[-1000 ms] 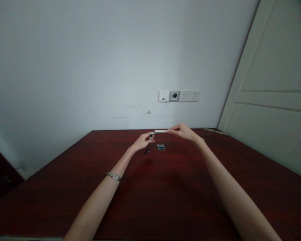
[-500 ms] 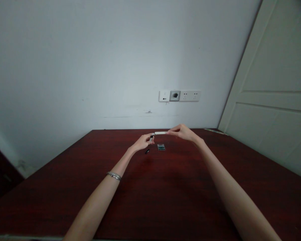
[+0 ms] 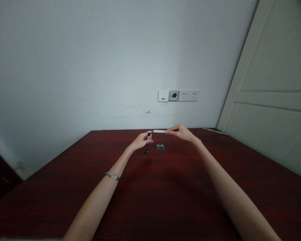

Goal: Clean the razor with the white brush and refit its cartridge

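A slim black-and-white tool with a shiny metal head [image 3: 148, 136] stands roughly upright in my left hand [image 3: 140, 140], whose fingers are closed round it. My right hand [image 3: 180, 132] pinches one end of a flat white stick [image 3: 159, 131] and holds it level above the table. The stick's free end is close to the metal head; I cannot tell whether they touch. Below the hands, a small clear flat case [image 3: 160, 147] with dark green contents lies on the table. Left of it rests a small black piece [image 3: 146, 151], too small to name.
The dark red-brown table [image 3: 150, 201] runs back to a pale wall [image 3: 90, 67] with a row of sockets [image 3: 188, 95]. A white panelled door [image 3: 276, 100] stands on the right. A thin pale strip [image 3: 214, 131] lies at the table's back right corner.
The tool in my left hand has turned more upright and shifted slightly left. A small gap shows between its head and the white stick, which has moved slightly left and up.
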A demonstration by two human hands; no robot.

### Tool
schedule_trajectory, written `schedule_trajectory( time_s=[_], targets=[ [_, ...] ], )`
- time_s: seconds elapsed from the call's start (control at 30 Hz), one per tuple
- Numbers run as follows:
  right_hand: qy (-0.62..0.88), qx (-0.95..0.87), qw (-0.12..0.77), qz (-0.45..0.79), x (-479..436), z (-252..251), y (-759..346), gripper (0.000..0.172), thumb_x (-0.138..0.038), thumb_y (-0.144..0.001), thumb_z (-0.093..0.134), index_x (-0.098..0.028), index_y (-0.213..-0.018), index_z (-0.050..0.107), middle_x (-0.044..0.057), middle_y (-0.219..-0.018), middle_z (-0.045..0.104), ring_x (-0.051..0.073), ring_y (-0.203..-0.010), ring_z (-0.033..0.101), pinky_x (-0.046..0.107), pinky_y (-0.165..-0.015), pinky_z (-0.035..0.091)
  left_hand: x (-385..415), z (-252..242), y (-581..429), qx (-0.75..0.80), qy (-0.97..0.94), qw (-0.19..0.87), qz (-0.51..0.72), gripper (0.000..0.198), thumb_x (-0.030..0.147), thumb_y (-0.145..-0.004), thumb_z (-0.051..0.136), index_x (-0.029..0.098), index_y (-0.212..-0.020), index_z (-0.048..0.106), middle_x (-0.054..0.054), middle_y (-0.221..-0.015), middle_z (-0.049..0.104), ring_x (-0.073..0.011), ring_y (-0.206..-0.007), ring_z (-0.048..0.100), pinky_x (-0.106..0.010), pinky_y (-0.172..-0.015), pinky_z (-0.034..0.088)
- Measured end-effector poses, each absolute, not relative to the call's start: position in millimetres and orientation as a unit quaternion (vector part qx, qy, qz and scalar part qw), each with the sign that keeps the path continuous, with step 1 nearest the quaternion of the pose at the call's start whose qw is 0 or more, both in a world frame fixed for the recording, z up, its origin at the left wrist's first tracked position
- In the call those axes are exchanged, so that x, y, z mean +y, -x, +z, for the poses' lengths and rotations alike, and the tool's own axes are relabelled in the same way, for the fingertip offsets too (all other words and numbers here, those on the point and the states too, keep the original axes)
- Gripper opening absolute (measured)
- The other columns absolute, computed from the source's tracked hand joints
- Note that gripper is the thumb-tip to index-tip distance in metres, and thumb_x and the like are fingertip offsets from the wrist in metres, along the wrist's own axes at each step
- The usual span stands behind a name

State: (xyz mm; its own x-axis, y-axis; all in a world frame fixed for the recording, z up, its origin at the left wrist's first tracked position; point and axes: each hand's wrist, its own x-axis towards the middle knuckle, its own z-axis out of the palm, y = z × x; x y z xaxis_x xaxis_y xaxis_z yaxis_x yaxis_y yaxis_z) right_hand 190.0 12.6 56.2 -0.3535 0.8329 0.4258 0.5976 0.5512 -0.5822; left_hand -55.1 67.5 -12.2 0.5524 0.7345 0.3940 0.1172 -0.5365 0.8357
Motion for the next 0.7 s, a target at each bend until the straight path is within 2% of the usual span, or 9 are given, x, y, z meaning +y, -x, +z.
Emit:
schedule_trajectory(
  time_s=[0.2, 0.4, 0.53, 0.7],
  targets=[
    [0.425, -0.813, 0.353, 0.182, 9, 56, -178, 0.049, -0.059, -0.073, 0.054, -0.016, -0.083, 0.074, -0.003, -0.047, 0.04, 0.008, -0.047, 0.03, 0.022, -0.046, 0.021, 65, -10, 49, 0.266, -0.791, 0.401, 0.377, 0.009, 0.01, -0.071, 0.055, 0.014, -0.074, 0.047, -0.002, -0.072, 0.061, -0.013, -0.072, 0.061, -0.026, -0.069, 0.045],
    [0.436, -0.8, 0.371, 0.178, 14, 54, -192, 0.047, -0.057, -0.073, 0.056, -0.014, -0.08, 0.074, -0.002, -0.048, 0.045, 0.008, -0.047, 0.036, 0.023, -0.046, 0.027, 61, -4, 53, 0.268, -0.781, 0.411, 0.387, 0.012, 0.01, -0.072, 0.057, 0.014, -0.076, 0.046, -0.003, -0.071, 0.062, -0.0127, -0.069, 0.062, -0.025, -0.066, 0.045],
    [0.45, -0.759, 0.407, 0.234, 20, 48, -188, 0.051, -0.055, -0.078, 0.052, -0.014, -0.106, 0.068, -0.003, -0.049, 0.048, 0.009, -0.044, 0.041, 0.022, -0.044, 0.033, 56, -5, 52, 0.291, -0.751, 0.464, 0.37, 0.018, 0.013, -0.074, 0.057, 0.015, -0.084, 0.042, -0.005, -0.072, 0.065, -0.0138, -0.064, 0.064, -0.023, -0.059, 0.045],
    [0.452, -0.737, 0.419, 0.276, 25, 39, -171, 0.056, -0.05, -0.082, 0.048, -0.022, -0.13, 0.05, -0.005, -0.052, 0.043, 0.007, -0.036, 0.034, 0.019, -0.033, 0.03, 47, -9, 42, 0.289, -0.691, 0.564, 0.349, 0.032, 0.019, -0.078, 0.058, 0.016, -0.103, 0.04, -0.014, -0.087, 0.068, -0.0191, -0.072, 0.067, -0.028, -0.061, 0.048]
  ],
)
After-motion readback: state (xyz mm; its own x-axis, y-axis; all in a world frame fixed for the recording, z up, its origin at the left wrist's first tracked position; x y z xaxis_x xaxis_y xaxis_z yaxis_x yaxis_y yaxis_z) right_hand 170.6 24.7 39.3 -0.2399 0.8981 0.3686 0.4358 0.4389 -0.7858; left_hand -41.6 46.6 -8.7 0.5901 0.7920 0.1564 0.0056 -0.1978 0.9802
